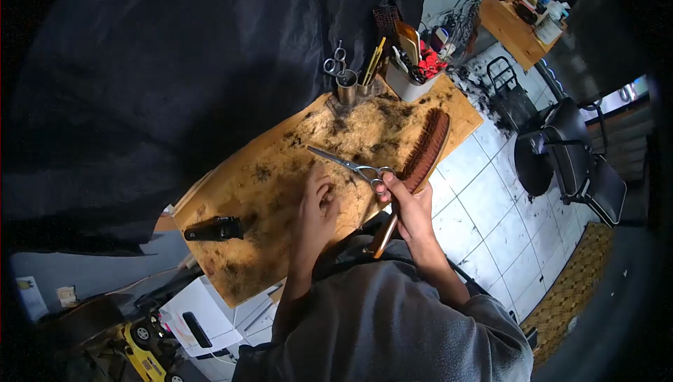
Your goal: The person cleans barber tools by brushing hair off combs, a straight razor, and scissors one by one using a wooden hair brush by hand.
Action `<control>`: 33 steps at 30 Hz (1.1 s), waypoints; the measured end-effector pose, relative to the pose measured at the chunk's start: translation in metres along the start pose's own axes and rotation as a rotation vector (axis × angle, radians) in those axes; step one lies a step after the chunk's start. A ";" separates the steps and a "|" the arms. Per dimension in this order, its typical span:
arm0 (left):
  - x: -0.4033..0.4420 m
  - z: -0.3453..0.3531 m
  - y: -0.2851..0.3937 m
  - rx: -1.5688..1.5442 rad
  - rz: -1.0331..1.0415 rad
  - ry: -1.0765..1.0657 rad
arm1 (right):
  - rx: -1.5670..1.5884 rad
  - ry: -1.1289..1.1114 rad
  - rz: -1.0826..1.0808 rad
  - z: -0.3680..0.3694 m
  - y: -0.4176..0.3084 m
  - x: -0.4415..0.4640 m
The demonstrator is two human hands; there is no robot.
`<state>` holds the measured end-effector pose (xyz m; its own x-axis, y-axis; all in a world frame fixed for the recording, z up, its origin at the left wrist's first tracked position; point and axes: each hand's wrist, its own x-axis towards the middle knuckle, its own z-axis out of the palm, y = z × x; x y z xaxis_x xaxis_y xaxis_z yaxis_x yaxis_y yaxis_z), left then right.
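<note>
My right hand [413,215] is closed on a brush and a pair of scissors together. The brush [429,149] has a wooden handle and a long row of reddish-brown bristles pointing up and away from me. From my thumb and fingers, the silver scissors [349,165] point left over the table, their blades together. My left hand [319,207] hovers left of the scissors, slightly blurred, its fingers loosely curled and apart with nothing visible in them. Below both hands is a wooden table [280,172] scattered with dark hair clippings. Black hair clippers [214,228] lie at its left end.
A metal cup [347,91] with scissors stands at the table's back edge, beside a white container [410,84] of combs and tools. Black salon chair [575,144] at right on tiled floor. Dark curtain [175,66] behind the table; yellow toy vehicle [144,354] lower left.
</note>
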<state>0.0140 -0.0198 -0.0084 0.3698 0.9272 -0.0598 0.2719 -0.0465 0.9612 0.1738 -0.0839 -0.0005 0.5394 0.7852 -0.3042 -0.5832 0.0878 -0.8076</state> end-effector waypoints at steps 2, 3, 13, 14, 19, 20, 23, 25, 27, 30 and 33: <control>0.007 0.008 0.004 -0.183 -0.035 -0.045 | 0.018 0.001 -0.003 0.000 -0.004 0.004; 0.012 0.007 0.006 -0.296 -0.134 -0.141 | 0.021 -0.016 0.019 -0.002 -0.004 0.006; 0.023 0.049 -0.006 -0.937 -0.211 -0.218 | -0.525 -0.193 0.189 -0.030 -0.046 0.016; 0.024 0.048 -0.006 -0.982 -0.234 -0.243 | -0.629 -0.279 -0.174 -0.052 -0.031 0.029; 0.024 0.061 -0.017 -1.108 -0.486 -0.310 | -0.865 -0.787 -0.408 -0.065 -0.084 0.026; 0.024 0.063 -0.018 -1.116 -0.490 -0.345 | -0.963 -0.878 -0.471 -0.067 -0.087 0.024; 0.011 0.070 -0.007 -1.134 -0.537 -0.369 | -1.020 -0.892 -0.326 -0.071 -0.087 0.036; 0.003 0.075 0.004 -0.972 -0.539 -0.202 | -1.006 -0.725 -0.404 -0.076 -0.088 0.051; -0.002 0.065 -0.018 -0.976 -0.406 -0.401 | -1.082 -0.526 -0.592 -0.094 -0.073 0.080; -0.008 0.060 -0.020 -1.025 -0.396 -0.545 | -1.210 -0.197 -0.523 -0.095 -0.077 0.098; -0.004 0.063 -0.014 -1.075 -0.455 -0.457 | -1.054 -0.459 -0.509 -0.087 -0.084 0.085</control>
<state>0.0644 -0.0465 -0.0386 0.7651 0.5563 -0.3243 -0.3266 0.7694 0.5490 0.3217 -0.0774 -0.0023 0.1764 0.9653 0.1927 0.5104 0.0777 -0.8564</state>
